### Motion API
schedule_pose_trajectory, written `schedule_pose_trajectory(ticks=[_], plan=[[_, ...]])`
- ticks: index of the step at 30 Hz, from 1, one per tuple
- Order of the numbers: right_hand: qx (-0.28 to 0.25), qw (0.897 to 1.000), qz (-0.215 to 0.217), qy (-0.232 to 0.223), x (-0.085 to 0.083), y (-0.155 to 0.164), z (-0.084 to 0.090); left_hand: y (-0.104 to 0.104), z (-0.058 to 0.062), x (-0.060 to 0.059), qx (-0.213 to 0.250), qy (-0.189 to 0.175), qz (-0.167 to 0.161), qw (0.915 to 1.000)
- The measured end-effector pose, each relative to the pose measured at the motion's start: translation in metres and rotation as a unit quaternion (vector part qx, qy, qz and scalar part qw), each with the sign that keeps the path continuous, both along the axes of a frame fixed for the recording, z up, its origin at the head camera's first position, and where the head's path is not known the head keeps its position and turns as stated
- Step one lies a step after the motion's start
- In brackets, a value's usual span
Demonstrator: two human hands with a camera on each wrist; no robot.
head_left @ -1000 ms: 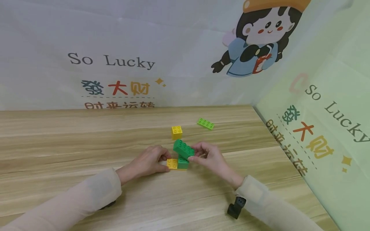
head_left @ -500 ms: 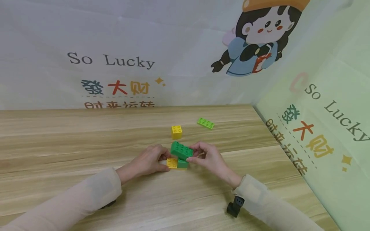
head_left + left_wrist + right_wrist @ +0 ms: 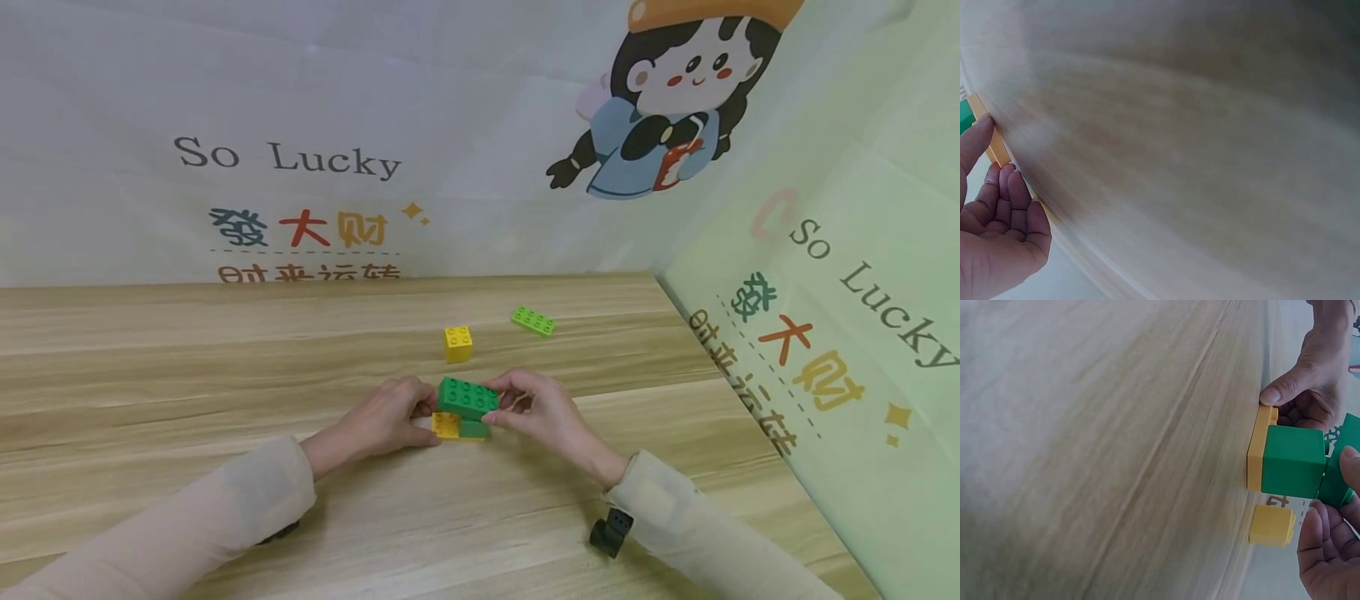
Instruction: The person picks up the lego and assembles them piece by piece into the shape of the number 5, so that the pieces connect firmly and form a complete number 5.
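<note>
- The left hand [image 3: 386, 412] has its thumb and fingers curled, pinching the left end of a flat orange brick [image 3: 444, 426] that lies on the table [image 3: 420, 517].
- A small green brick [image 3: 472, 429] sits upright on the right part of the flat orange brick; bare studs show on the left part.
- The right hand [image 3: 536, 404] has its thumb and fingers clamped on the right end of a long green brick [image 3: 467, 398].
- That long green brick is over the small green brick and reaches left above the orange studs. It is tilted, its left end raised, as the right wrist view shows; whether it touches the studs below, I cannot tell.
- On the far side of the hands, a yellow brick [image 3: 457, 344] stands on the table, studs up.
- Farther off and to the right lies a flat lime brick [image 3: 533, 322], set at a slant.
- Light sleeves [image 3: 712, 533] cover both arms; a black device [image 3: 611, 533] hangs below the right cuff.
- Behind the table is a pale printed cloth [image 3: 465, 83].
</note>
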State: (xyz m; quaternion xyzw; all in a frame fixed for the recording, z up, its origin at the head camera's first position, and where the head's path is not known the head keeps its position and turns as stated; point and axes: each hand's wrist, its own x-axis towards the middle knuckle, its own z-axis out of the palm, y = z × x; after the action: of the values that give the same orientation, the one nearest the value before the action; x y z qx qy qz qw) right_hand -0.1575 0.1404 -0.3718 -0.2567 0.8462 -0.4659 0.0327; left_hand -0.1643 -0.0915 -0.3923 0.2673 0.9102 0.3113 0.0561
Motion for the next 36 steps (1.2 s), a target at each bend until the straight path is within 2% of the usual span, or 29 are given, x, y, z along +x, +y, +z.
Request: schedule_pose_trajectory(ticks=[26,36], plan=[[0.052,0.997,0.038,0.042,-0.0019,-0.0014,0.0077,0.0002,0.0000,-0.0006,-0.007,-0.012,0.010,0.9998],[0.052,0.997,0.043,0.037,-0.0022,-0.0003,0.0073,0.0005,0.0008,0.0000,-0.014,-0.025,0.023,0.9993]])
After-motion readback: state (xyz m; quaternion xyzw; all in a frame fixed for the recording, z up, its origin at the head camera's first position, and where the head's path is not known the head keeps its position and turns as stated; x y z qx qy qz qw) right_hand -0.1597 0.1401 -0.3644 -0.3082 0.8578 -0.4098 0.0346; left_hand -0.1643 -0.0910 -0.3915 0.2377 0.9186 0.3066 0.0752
